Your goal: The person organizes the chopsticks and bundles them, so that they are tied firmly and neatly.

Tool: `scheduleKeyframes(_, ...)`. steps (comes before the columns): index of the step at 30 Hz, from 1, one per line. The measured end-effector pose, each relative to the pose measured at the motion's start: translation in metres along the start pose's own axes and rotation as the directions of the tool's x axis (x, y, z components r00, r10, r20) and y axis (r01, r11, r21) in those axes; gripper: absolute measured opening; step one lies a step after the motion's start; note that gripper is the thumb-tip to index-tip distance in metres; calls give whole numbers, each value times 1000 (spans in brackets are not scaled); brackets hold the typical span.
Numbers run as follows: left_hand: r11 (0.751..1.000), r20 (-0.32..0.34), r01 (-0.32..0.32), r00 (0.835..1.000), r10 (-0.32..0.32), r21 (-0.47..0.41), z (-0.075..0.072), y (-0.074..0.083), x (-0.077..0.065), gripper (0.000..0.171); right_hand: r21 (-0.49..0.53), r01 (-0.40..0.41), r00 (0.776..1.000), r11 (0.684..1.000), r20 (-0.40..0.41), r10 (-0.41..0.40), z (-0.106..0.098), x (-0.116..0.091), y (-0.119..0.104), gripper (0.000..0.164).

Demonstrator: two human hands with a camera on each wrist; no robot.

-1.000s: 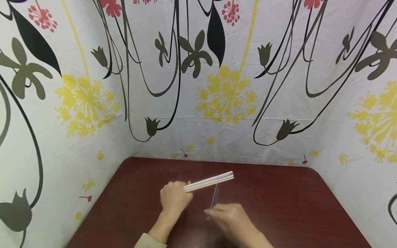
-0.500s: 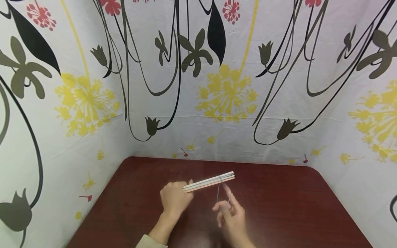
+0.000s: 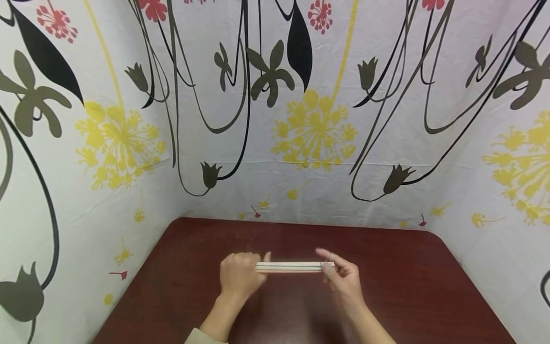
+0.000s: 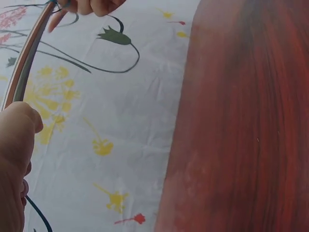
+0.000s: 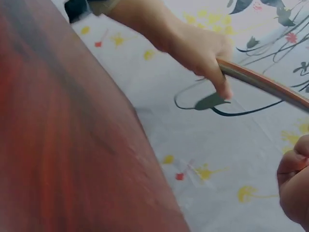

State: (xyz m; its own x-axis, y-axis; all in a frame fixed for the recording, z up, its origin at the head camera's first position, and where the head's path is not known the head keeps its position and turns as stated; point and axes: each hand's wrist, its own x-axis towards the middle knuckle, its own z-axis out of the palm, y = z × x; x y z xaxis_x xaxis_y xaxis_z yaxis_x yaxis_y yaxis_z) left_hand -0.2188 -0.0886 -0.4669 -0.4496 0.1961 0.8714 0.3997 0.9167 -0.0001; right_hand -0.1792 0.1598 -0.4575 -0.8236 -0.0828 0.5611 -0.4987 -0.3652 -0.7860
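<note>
My left hand (image 3: 241,273) grips one end of a bundle of slim, pale straight sticks (image 3: 290,267), its thumb pointing up beside them. The bundle lies nearly level across the head view, held above the table. Round its right end runs a thin bluish rubber band (image 4: 55,6), seen looped there in the left wrist view. My right hand (image 3: 347,282) is at this end, thumb against the sticks at the band and index finger stretched out past them. In the right wrist view the sticks (image 5: 260,82) slant down from the left hand; the right fingers (image 5: 292,166) show only at the edge.
A dark red-brown table (image 3: 408,286) with rounded far corners lies beneath both hands. White cloth walls (image 3: 318,191) printed with flowers and vines rise close behind it and along both sides.
The bundle has swung from a rightward upslope to nearly level. My right hand has come up from below, where the band was stretched downward, to the bundle's right end. The left hand keeps its grip.
</note>
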Motion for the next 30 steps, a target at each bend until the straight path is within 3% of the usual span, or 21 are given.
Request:
scheduleKeyframes(3,1000,-8,1,1000,-1,-20,-2,1,2,54,-111,-14,998,994,65,21,-1,4,-2,36)
scheduleKeyframes(7,993,66,104,993,-101,-53,-4,3,2,56,-125,-9,994,992,103,22,0,3,3,42)
scheduleKeyframes(10,972,156,219,966,-204,-81,-5,3,1,58,-89,-2,1000,996,18,4,5,-2,9,37)
scheduleKeyframes(13,951,187,294,944,-273,-96,-6,2,1,60,-103,-44,996,994,-85,36,12,-9,13,18)
scheduleKeyframes(15,948,184,304,941,-284,-92,-7,1,3,60,-168,-80,994,983,-81,67,13,-14,16,11)
scheduleKeyframes(17,951,183,300,941,-283,-72,-8,-1,5,61,-320,-9,1000,947,14,15,11,-16,20,10)
scheduleKeyframes(18,953,198,298,939,-282,-56,-9,-1,7,60,-410,83,994,908,96,-48,8,-16,21,9)
scheduleKeyframes(19,952,219,304,933,-287,-47,-10,-2,7,59,-488,206,974,848,190,-127,6,-15,22,7)
scheduleKeyframes(20,948,246,317,922,-298,-42,-10,-2,8,58,-550,348,932,759,288,-218,4,-12,22,4)
scheduleKeyframes(21,941,279,336,908,-313,-40,-11,-2,8,55,-593,488,871,640,376,-315,3,-10,22,3)
scheduleKeyframes(23,923,341,384,872,-350,-33,-11,-1,7,49,-611,692,717,385,519,-465,3,-4,20,16)
scheduleKeyframes(24,913,367,407,854,-368,-33,-11,-1,7,46,-604,742,656,292,563,-503,4,-2,18,24)
scheduleKeyframes(25,903,388,428,838,-382,-35,-10,0,7,44,-594,772,610,226,592,-527,6,-1,16,31)
scheduleKeyframes(26,895,405,444,826,-393,-38,-10,1,6,44,-591,786,581,182,605,-544,9,0,15,37)
scheduleKeyframes(27,889,416,456,817,-400,-41,-10,2,6,44,-589,790,571,168,608,-551,11,0,13,44)
scheduleKeyframes(29,881,426,470,808,-407,-50,-10,4,7,48,-596,781,582,184,590,-560,16,-1,12,56)
scheduleKeyframes(30,878,428,475,805,-410,-53,-10,5,7,50,-611,762,608,215,559,-564,18,-1,11,59)
